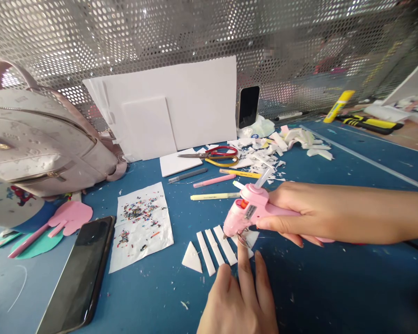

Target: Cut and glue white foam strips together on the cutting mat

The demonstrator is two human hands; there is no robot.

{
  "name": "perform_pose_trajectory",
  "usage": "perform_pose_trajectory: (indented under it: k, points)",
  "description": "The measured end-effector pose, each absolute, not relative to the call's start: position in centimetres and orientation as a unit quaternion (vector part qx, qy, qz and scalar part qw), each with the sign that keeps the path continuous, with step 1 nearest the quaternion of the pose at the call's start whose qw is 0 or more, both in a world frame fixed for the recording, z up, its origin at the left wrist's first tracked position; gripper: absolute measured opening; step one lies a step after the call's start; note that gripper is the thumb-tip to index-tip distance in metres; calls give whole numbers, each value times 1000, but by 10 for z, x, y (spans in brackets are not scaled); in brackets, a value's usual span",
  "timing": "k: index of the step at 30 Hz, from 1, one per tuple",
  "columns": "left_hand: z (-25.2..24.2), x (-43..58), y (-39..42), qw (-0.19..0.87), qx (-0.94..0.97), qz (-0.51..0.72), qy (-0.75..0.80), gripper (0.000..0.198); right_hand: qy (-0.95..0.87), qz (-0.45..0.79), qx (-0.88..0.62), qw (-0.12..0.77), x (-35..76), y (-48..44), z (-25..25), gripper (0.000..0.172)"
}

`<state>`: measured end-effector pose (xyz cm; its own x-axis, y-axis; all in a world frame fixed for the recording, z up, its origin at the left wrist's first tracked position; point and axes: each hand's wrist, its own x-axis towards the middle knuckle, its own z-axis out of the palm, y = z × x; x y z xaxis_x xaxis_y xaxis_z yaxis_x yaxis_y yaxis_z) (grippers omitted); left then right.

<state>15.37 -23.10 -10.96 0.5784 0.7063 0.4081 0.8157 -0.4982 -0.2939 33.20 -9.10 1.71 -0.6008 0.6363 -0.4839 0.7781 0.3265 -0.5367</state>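
Note:
My right hand point(299, 211) is wrapped round the handle of a pink hot glue gun point(252, 202), with a clear glue stick poking up from its back. Its nozzle points down over a row of narrow white foam strips point(206, 254). A pointed white foam piece point(192, 258) lies at the left end of the row. At the bottom centre, my left hand point(242, 299) lies low with fingers apart, fingertips close by the right-hand foam pieces point(252, 239). The gun and fingers partly cover those pieces, so whether the fingertips press on them is unclear.
Behind lie pens point(214, 181), scissors point(223, 155) and white foam scraps point(261, 155). A sheet with colourful bits point(141, 255) and a phone point(78, 273) are left. White boards point(202, 106), another phone point(248, 106) and a backpack point(48, 139) stand at the back; a yellow-black cutter point(369, 123) lies right.

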Motion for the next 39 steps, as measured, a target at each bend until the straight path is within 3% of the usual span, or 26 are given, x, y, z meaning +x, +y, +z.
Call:
perform_pose_trajectory:
  k: [9, 20, 31, 39]
  points:
    - [-107, 152, -230, 232, -862, -117, -436, 81, 793, -384, 464, 95, 333, -102, 26, 55]
    - [-109, 153, -231, 222, -861, -130, -438, 86, 796, -394, 451, 93, 330, -104, 25, 63]
    - [-107, 152, -230, 241, -863, -110, -430, 91, 802, -383, 453, 77, 325, -105, 30, 50]
    - [-111, 154, -230, 240, -860, -121, -434, 92, 805, -350, 472, 79, 323, -107, 30, 52]
